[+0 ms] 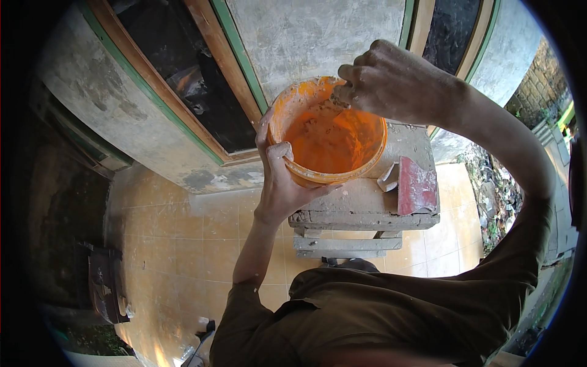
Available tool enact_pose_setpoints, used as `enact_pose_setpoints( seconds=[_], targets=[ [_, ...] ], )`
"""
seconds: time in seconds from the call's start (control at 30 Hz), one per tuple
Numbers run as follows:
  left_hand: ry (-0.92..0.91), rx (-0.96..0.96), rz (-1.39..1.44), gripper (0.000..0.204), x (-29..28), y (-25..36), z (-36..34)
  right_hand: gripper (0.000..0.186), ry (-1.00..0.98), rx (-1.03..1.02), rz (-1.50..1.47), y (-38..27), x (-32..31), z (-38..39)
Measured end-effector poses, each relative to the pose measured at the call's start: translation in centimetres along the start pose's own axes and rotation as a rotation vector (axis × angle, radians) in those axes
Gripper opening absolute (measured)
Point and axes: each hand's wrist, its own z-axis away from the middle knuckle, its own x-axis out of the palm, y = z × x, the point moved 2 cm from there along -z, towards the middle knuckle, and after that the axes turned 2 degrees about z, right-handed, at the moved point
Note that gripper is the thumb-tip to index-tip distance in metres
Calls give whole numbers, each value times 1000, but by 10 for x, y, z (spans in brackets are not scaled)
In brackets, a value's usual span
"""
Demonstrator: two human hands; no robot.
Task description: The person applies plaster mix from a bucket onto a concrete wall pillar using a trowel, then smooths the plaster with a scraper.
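A rough grey plastered wall (312,37) with wooden, green-edged frames is seen at the far side. Near it, a worn wooden counter (361,205) is standing on beige floor tiles (183,238). An orange plastic bucket (327,137), smeared inside, is placed on the counter and clamped at its near-left rim by the left hand (282,177). The right hand (391,79) is closed over the far rim; what it grips cannot be told. A red trowel blade (416,183) lies to the right.
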Motion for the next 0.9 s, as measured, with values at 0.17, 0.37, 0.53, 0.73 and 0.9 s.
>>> enact_pose_setpoints(
  seconds=[0.17, 0.37, 0.53, 0.73, 0.9],
  targets=[
    [19, -18, -18, 98, 0, 0, 6, 5, -83, -108, 90, -20, 5, -7],
    [29, -44, 63, 96, 2, -7, 11, 5, -109, -253, 35, -25, 7, -27],
    [23, -49, 88, 99, 0, -13, 11, 8, -22, -256, 14, -22, 27, -33],
    [34, -29, 30, 97, -2, -3, 4, 10, -87, -186, -150, -13, 28, -34],
    [-5, 5, -13, 90, -4, 7, 10, 14, -248, -135, -122, -5, 18, -18]
  ],
)
